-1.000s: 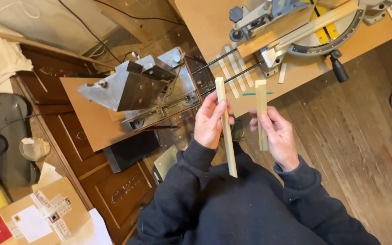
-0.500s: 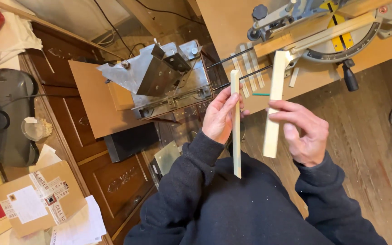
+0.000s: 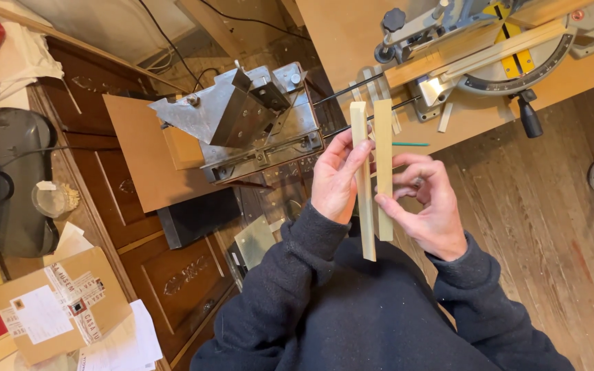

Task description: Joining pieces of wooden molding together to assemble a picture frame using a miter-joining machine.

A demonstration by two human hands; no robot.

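Gripping one pale wooden strip each, the left hand (image 3: 335,182) pinches the longer strip (image 3: 364,182) between thumb and fingers while the right hand (image 3: 429,209) closes its fingers on the shorter strip (image 3: 383,168), and the two pieces stand side by side, just touching, above the person's dark sweatshirt (image 3: 352,316). Beyond the hands a grey metal machine (image 3: 242,113) sits on a brown board. Farther off, a mitre saw (image 3: 489,45) rests on the plywood worktop (image 3: 342,38), with loose wood offcuts (image 3: 446,117) beside it.
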